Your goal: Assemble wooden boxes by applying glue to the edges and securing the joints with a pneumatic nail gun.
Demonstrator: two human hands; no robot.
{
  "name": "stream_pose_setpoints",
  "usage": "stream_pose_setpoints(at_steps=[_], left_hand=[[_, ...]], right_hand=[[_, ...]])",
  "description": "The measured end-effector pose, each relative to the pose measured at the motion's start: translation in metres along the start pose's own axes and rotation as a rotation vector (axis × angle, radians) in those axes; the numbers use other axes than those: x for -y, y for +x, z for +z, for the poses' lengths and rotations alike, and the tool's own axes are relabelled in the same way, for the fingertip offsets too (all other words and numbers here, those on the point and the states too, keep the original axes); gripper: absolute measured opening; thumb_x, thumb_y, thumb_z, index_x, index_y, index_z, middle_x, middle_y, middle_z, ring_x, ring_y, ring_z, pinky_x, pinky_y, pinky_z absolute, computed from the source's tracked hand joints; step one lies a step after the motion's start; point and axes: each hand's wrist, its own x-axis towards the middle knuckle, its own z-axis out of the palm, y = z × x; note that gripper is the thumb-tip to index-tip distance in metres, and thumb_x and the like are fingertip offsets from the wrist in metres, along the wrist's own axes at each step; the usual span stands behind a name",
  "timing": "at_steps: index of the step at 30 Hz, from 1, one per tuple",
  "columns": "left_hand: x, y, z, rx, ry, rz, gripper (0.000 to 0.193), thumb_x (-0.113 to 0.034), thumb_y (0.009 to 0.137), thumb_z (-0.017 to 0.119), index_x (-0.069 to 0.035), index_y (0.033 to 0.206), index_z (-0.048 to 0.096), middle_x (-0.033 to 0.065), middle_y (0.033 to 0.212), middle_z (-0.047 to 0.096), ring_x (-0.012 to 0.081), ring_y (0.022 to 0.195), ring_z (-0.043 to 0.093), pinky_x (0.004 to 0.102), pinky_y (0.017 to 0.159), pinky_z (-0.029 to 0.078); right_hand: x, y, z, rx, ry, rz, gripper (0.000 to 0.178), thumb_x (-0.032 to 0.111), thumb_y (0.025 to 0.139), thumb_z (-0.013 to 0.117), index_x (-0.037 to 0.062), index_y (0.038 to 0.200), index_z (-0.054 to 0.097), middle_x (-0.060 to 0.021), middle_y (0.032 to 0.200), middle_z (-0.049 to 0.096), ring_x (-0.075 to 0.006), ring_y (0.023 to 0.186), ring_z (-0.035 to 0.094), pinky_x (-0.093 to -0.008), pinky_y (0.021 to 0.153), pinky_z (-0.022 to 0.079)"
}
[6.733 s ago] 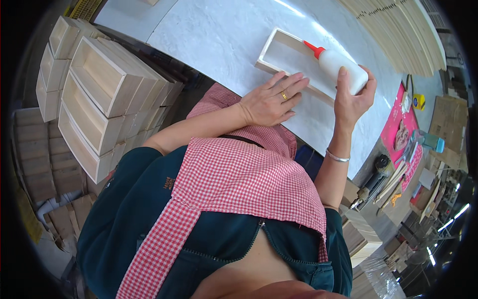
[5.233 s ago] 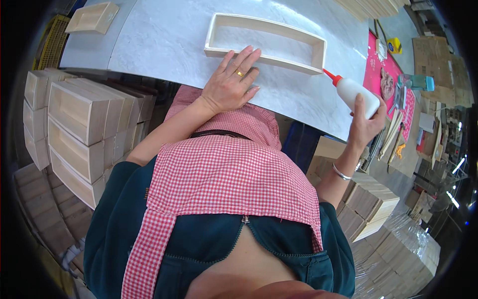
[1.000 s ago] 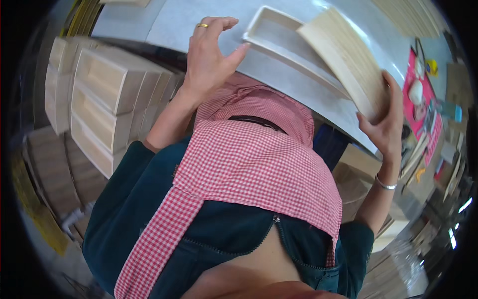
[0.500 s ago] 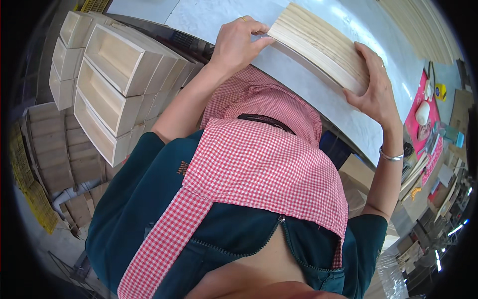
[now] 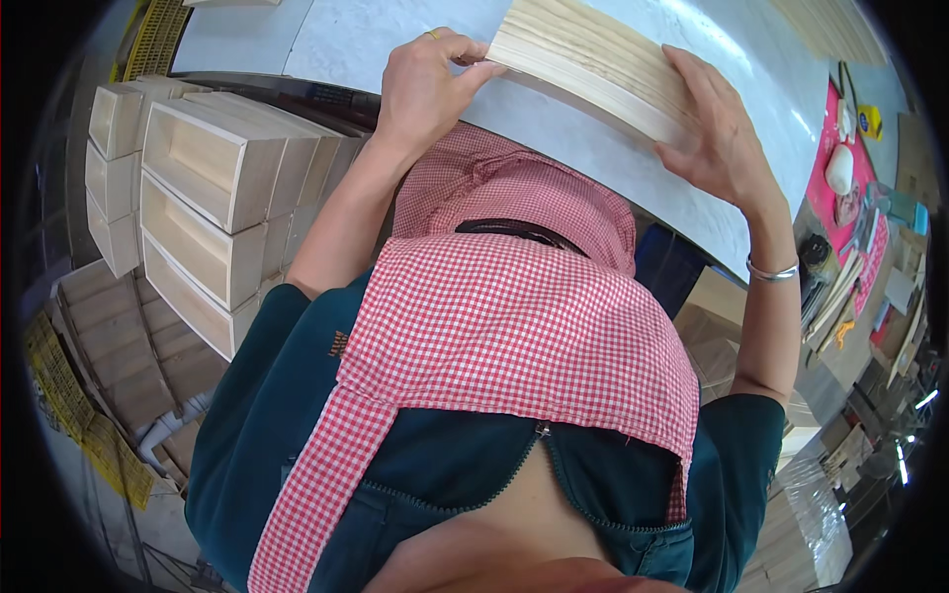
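Note:
A pale wooden piece with a flat grained face and a narrow side lies over the white tabletop, its far end cut off by the picture's top edge. My left hand, ring on one finger, pinches its near left corner between thumb and fingers. At the right end, my right hand spans the piece, fingers over the grained face and thumb against the near side. Whether the piece is a solid board or a box turned over, I cannot tell.
Stacked open wooden boxes stand at the left, beside the white table. On the right are a pink mat, a white rounded object, a yellow tape measure-like item and thin wood strips. More strips lie at the far right.
Both hands and the wooden piece sit further left and higher in the picture. The view has shifted too, with the stacked boxes lower. The grip looks the same.

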Motion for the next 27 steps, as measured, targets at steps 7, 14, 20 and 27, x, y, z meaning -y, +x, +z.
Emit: stream_pose_setpoints(at_steps=[7,14,20,27], left_hand=[[0.008,-0.002,0.001,-0.051,0.014,0.113,0.021,-0.018,0.081,0.080,-0.002,0.094,0.079,0.0076,0.086,0.072,0.0189,0.067,0.062,0.0300,0.062,0.050],[0.003,-0.001,0.000,-0.023,0.024,0.139,0.021,-0.017,0.082,0.080,-0.001,0.096,0.079,0.0060,0.086,0.072,0.0180,0.072,0.064,0.0276,0.067,0.050],[0.006,0.002,-0.004,-0.004,0.006,0.129,0.020,-0.014,0.081,0.081,0.000,0.095,0.078,0.0064,0.085,0.072,0.0167,0.074,0.065,0.0265,0.070,0.051],[0.009,0.008,-0.004,0.028,0.055,0.161,0.020,-0.013,0.081,0.081,0.002,0.094,0.077,0.0067,0.084,0.071,0.0164,0.074,0.064,0.0266,0.070,0.050]], right_hand=[[-0.002,-0.001,0.010,0.037,-0.017,0.026,0.096,0.012,0.066,0.084,0.0205,0.151,0.039,-0.0080,0.148,0.046,-0.0309,0.125,0.055,-0.0398,0.111,0.047],[-0.013,-0.023,0.003,-0.305,-0.019,0.021,0.061,0.013,0.077,0.077,0.0102,0.135,0.056,-0.0102,0.129,0.060,-0.0274,0.113,0.060,-0.0356,0.095,0.052],[0.005,-0.111,0.002,-0.449,0.196,0.572,0.014,0.004,0.082,0.073,0.0019,0.096,0.070,-0.0053,0.085,0.067,-0.0184,0.068,0.059,-0.0284,0.066,0.050],[0.031,-0.111,0.023,-0.450,0.179,0.627,0.008,0.000,0.083,0.074,-0.0015,0.091,0.071,-0.0058,0.079,0.069,-0.0148,0.062,0.056,-0.0266,0.060,0.047]])
